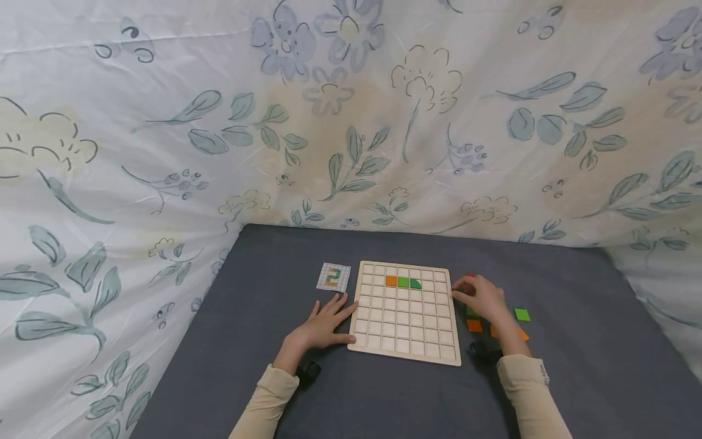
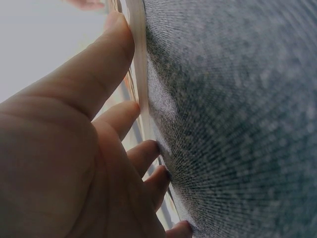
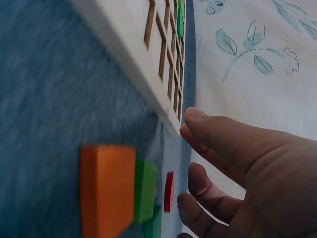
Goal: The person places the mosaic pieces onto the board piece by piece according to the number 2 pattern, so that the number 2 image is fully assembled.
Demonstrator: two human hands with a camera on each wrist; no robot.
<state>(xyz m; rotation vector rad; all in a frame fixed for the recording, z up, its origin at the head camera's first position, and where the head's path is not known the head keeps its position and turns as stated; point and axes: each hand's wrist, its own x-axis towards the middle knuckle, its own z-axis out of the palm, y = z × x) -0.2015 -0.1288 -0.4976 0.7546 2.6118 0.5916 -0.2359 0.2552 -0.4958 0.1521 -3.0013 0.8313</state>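
A pale wooden grid board point(image 1: 403, 314) lies on the dark table. In its upper rows sit an orange square point(image 1: 391, 280), a light green square point(image 1: 403, 282) and a dark green rounded piece point(image 1: 415, 284), side by side. My left hand point(image 1: 322, 326) lies with spread fingers at the board's left side, thumb and index fingertip touching its edge. Over by the right edge is my right hand point(image 1: 481, 297), thumb and index slightly apart and the other fingers loosely bent. No piece shows between them in the right wrist view.
Left of the board lies a small printed card point(image 1: 333, 277) with a coloured grid pattern. Loose pieces lie around the right hand: an orange one point(image 1: 474, 325), a light green one point(image 1: 522, 314), a red one point(image 3: 169, 192) and others partly hidden. A flowered cloth point(image 1: 351, 110) hangs behind the table.
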